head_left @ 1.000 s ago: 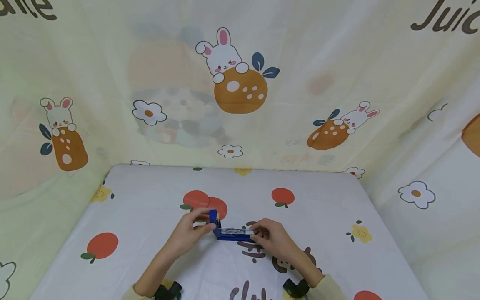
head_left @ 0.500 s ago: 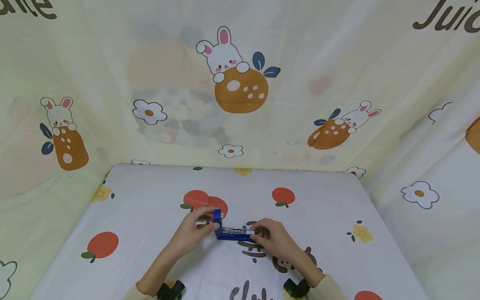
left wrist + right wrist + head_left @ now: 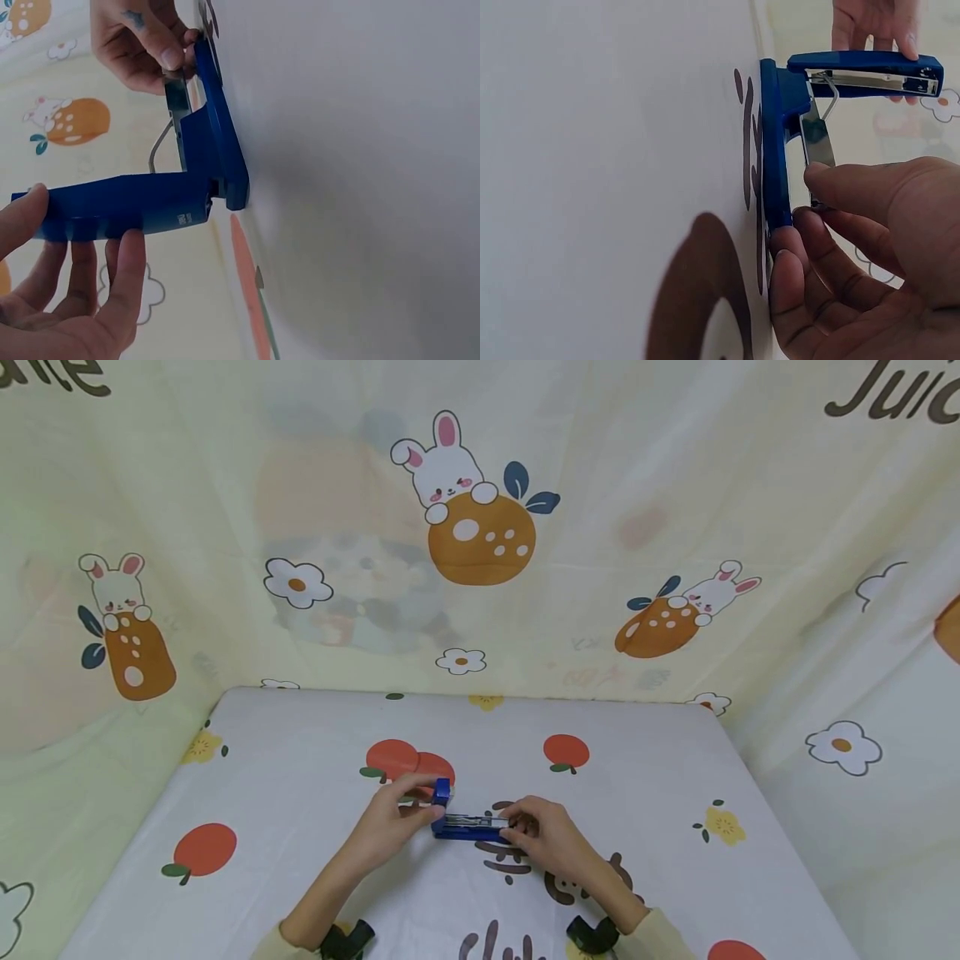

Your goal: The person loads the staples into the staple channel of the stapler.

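Stapler (image 3: 471, 834) on worktop (image 3: 300, 785); cover (image 3: 112, 206) has swung rightward to about upright, so stapler reads less open. Left hand (image 3: 386, 827) pinches cover; right hand (image 3: 551, 835), fingers pinching stapler's front end.

Cream sleeves (image 3: 657, 937), dark wrist-worn devices (image 3: 582, 935), bare hands (image 3: 546, 833), small blue-grey mark (image 3: 133, 19) on the right one

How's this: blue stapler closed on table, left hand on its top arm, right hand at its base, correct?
Not closed: the stapler is open, top arm raised, as the left wrist view shows. Table, left hand and right hand check out.
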`<action>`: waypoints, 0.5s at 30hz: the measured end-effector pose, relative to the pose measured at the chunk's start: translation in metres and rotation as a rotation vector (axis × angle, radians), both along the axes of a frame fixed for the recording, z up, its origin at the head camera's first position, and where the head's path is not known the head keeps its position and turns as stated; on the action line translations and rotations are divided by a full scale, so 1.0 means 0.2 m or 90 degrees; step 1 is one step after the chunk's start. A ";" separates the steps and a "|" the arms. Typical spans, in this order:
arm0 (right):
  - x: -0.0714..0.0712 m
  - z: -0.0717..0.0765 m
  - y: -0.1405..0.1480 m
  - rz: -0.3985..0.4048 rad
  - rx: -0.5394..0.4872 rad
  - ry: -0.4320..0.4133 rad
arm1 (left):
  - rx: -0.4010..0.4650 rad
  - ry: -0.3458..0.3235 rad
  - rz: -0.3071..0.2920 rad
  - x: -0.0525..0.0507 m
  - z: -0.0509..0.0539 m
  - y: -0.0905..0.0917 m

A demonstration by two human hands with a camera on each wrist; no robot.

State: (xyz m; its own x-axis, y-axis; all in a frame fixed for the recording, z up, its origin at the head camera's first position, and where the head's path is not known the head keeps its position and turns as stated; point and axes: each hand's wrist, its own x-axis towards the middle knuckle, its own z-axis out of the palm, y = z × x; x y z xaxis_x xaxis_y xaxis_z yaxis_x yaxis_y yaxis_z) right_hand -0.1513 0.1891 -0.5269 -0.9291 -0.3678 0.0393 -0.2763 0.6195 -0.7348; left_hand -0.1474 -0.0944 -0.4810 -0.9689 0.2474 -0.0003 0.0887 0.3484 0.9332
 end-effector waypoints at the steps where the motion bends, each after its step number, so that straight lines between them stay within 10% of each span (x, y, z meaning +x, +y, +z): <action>1: 0.00 0.00 0.00 0.000 -0.001 -0.001 | 0.001 0.002 -0.002 0.00 0.00 0.00; 15: 0.00 -0.01 0.00 -0.006 -0.001 -0.004 | 0.006 0.006 -0.011 0.00 -0.01 0.06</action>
